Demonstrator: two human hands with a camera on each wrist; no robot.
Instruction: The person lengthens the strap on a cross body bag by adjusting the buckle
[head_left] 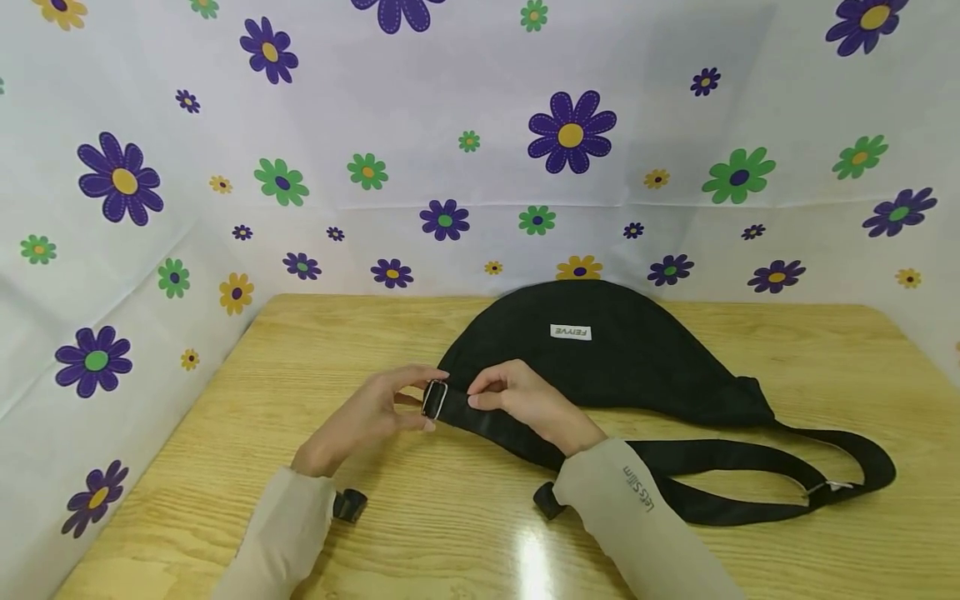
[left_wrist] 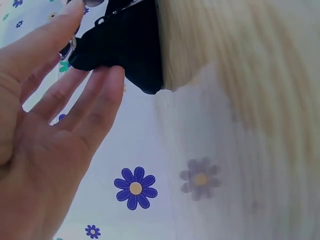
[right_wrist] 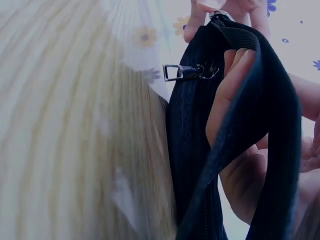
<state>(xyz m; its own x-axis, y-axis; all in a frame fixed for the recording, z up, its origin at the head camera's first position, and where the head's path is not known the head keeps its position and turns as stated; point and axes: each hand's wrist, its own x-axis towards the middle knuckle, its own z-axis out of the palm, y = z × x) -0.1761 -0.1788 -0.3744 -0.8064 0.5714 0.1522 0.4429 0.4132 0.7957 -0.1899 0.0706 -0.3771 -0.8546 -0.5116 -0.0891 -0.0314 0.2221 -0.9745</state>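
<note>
A black crossbody bag (head_left: 592,375) with a small white label (head_left: 570,332) lies on the wooden table. My left hand (head_left: 367,417) grips the bag's left end at the metal strap buckle (head_left: 436,400), fingers above and thumb below. Just right of it, my right hand (head_left: 528,404) pinches the black strap (head_left: 480,419) between thumb and fingers. In the right wrist view, the strap (right_wrist: 285,110) loops past that hand, and a metal zipper pull (right_wrist: 172,73) sticks out from the bag's zipped edge. The left wrist view has the left fingers (left_wrist: 107,95) against the bag's dark end.
To the right, the strap's far loop (head_left: 873,462) curves over the table, with a second metal slider (head_left: 828,487) on it. A flower-print cloth (head_left: 420,100) hangs behind and at the left of the wooden table (head_left: 420,533). Small black devices sit at both wrists.
</note>
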